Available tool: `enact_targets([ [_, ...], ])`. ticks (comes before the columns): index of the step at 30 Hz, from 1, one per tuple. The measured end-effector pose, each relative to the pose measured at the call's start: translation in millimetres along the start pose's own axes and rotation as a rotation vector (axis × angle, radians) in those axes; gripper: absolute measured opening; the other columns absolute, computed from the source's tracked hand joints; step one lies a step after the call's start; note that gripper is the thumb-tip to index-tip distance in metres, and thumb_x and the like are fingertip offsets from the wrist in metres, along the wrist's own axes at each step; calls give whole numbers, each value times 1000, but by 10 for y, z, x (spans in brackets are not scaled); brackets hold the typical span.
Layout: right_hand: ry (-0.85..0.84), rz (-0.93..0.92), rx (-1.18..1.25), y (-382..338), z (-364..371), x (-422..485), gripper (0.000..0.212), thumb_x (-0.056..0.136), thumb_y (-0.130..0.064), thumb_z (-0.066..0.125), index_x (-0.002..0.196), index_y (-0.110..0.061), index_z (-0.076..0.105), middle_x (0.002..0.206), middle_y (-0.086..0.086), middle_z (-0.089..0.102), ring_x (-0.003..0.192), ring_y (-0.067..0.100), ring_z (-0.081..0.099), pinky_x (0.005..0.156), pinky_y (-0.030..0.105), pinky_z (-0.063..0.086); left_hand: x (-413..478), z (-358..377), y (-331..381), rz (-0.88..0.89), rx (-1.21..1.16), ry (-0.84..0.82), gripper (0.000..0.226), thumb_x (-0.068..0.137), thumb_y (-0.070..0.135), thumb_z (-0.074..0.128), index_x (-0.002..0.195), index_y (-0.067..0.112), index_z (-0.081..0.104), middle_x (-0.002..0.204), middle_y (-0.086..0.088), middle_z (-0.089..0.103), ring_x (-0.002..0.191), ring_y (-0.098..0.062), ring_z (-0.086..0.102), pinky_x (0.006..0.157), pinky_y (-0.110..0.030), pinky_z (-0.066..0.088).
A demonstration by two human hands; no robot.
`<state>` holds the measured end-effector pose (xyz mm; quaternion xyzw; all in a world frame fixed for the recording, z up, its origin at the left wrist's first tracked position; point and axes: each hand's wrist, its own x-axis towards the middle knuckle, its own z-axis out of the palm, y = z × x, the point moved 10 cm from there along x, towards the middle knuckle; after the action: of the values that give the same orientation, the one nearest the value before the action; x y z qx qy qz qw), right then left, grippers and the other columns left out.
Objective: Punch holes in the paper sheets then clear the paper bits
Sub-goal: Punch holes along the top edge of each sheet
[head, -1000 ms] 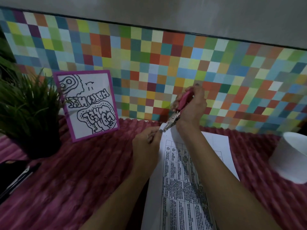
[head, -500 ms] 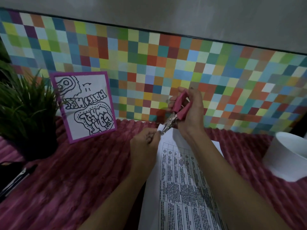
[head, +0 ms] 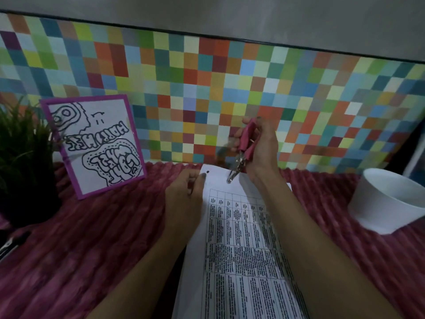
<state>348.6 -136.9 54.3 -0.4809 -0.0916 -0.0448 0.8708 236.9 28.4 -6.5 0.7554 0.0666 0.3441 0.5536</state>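
Observation:
Paper sheets [head: 239, 249] printed with a table lie on the pink plush cover, running away from me. One punched hole [head: 208, 172] shows near the far left corner. My left hand [head: 184, 194] pinches the left edge of the sheets just below that corner. My right hand [head: 259, 148] grips a pink-handled hole punch [head: 243, 148]. Its metal jaws [head: 231, 178] sit over the far edge of the paper, right of the hole. No loose paper bits are visible.
A white bowl [head: 388, 203] stands at the right. A purple-framed drawing [head: 96, 143] leans on the chequered wall at the left, beside a potted plant [head: 23, 157]. A dark metal tool [head: 9, 245] lies at the left edge.
The punch has left the far left corner, where a hole now shows, and shifted right along the far edge. The handles opened, then closed in again. My left hand stays on the left edge.

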Motion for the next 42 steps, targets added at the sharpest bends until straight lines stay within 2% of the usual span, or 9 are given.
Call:
enact_targets([
  [4,114,-37,-13,-94,-277,69,18,86,-23,51,79,-8,58,58,11,51,42,21,41,43,25,34,3,21,-2,34,32,-22,28,96,15,58,68,16,54,55,6,50,49,-6,41,50,-15,31],
  [12,168,-16,19,-69,-398,138,23,83,-29,50,78,-7,58,53,9,48,40,21,36,43,25,30,-3,23,20,36,20,-24,24,97,14,57,73,10,57,60,4,54,51,-4,41,51,-18,33],
  [21,205,-107,28,-159,-418,89,24,82,-19,48,58,-13,52,52,13,44,40,20,31,41,26,27,1,50,-7,-2,-44,-49,20,96,16,59,76,13,57,60,5,54,52,-4,43,52,-25,38],
  [24,206,-106,41,-182,-388,79,23,80,-20,49,58,-14,52,52,12,44,40,20,30,41,25,27,6,162,-130,-142,-143,-162,10,91,22,68,84,16,64,71,7,70,64,-9,64,61,-25,51],
  [26,187,-83,70,-168,-366,77,22,78,-21,50,57,-15,54,53,12,46,40,21,32,42,25,29,3,195,-106,-131,-96,-206,3,87,20,72,87,17,70,77,8,73,71,-2,69,63,-13,51],
  [29,103,-61,62,-138,-331,34,19,81,-24,50,72,-11,60,57,10,53,42,22,42,45,27,36,1,182,-63,-93,-2,-192,6,86,14,72,82,19,71,72,15,70,63,9,64,55,-3,42],
  [33,-38,-28,160,-134,-308,-34,25,86,-26,47,93,-6,61,68,12,57,54,23,51,53,30,45,8,117,-32,-48,32,-144,9,85,15,72,77,19,69,71,12,69,62,3,63,56,-10,43],
  [37,-98,-11,138,-134,-296,-64,29,86,-26,47,97,-4,61,71,14,57,57,26,52,53,30,48,3,68,12,-9,71,-115,7,86,19,71,80,16,70,76,8,71,68,-3,64,65,-21,49],
  [42,-25,-101,22,-348,-401,-49,24,90,-23,47,97,-3,58,65,10,57,51,22,49,52,29,42,30,45,-40,-29,77,-103,6,87,23,70,86,17,71,82,8,73,77,-14,68,75,-37,56],
])
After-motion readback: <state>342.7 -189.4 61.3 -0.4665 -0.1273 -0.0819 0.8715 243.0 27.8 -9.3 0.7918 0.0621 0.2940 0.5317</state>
